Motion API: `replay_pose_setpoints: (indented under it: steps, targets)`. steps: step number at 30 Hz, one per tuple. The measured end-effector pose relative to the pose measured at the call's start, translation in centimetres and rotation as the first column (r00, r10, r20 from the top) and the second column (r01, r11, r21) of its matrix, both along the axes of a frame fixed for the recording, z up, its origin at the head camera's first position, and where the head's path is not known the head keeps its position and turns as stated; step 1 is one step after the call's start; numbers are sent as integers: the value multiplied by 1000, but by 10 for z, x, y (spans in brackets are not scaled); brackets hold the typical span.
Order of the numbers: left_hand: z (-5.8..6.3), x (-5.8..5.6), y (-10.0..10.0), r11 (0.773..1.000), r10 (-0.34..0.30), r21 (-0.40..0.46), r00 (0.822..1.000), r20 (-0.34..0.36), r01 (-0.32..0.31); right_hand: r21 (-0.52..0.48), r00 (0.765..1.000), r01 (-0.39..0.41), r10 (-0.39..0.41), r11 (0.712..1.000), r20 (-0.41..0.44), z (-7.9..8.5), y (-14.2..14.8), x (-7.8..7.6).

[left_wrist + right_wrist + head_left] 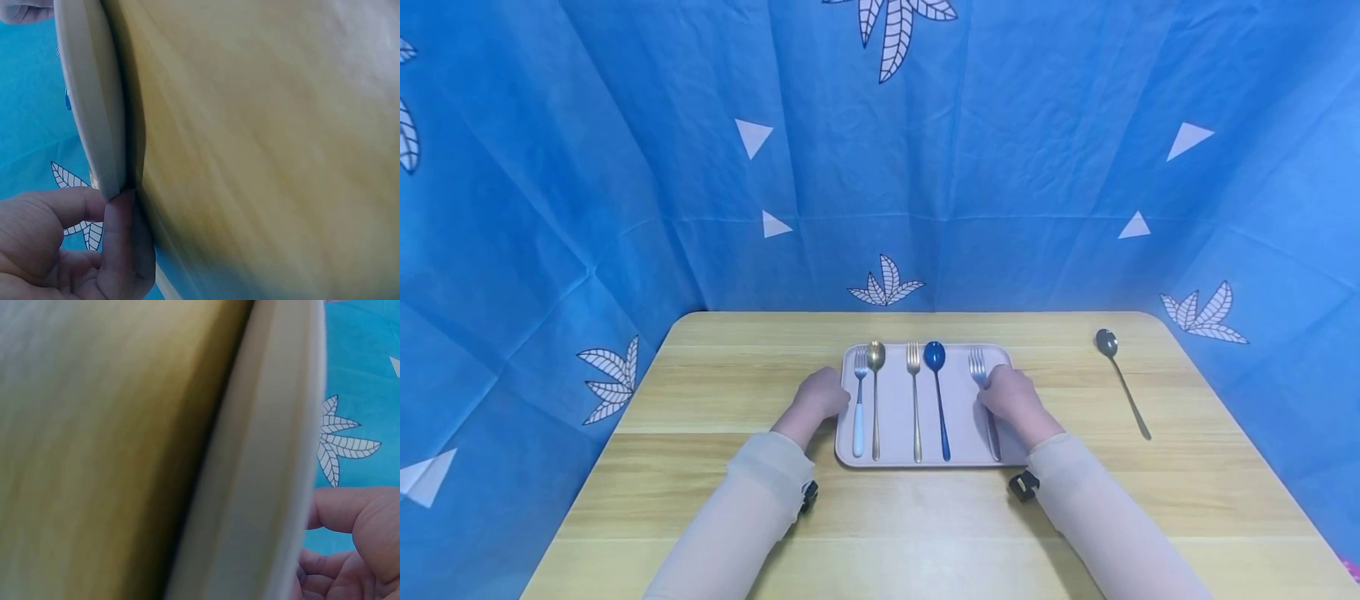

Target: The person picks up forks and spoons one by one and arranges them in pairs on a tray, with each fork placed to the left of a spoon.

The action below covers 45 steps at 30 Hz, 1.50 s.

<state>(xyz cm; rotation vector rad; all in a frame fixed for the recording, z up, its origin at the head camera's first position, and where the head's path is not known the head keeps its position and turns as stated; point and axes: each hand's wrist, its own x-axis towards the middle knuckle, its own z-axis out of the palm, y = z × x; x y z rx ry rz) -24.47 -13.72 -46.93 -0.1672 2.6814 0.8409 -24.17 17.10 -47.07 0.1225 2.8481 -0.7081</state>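
A pale pinkish tray [895, 433] lies on the table. My left hand [822, 393] is at its left rim; in the left wrist view the thumb [81, 205] presses on the rim and the fingers curl against its underside. Over the tray's right side, my right hand [1011, 396] pinches a silver fork [977, 363], whose handle slants below the hand. To its left on the tray lie a blue spoon [935, 357], a gold fork [913, 358], a gold spoon [876, 357] and a fork with a light blue handle [858, 429], all heads away from me.
A dark spoon [1107, 343] lies on the wooden table [737, 350] at the right, outside the tray. Blue cloth [1037, 167] with leaf prints hangs behind the table and along both sides.
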Motion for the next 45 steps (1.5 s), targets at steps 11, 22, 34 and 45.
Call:
replay_pose_setpoints:
  steps: [11,22,34,45]
  targets:
    - [-1,0,-1,1000,7,11,1000,9,-8,-8,999,21,-21,1000,36,-2,-2,-1]
    - [-1,0,-1,1000,4,8,1000,7,-4,-11,999,20,-19,1000,46,-2,-2,-2]
    - [0,0,0,1000,-2,3,1000,-3,2,-32,999,18,-16,999,51,-2,-3,-3]
    - [-3,-2,-1,1000,0,5,1000,3,0,-30,998,27,-26,999,53,-2,-3,-3]
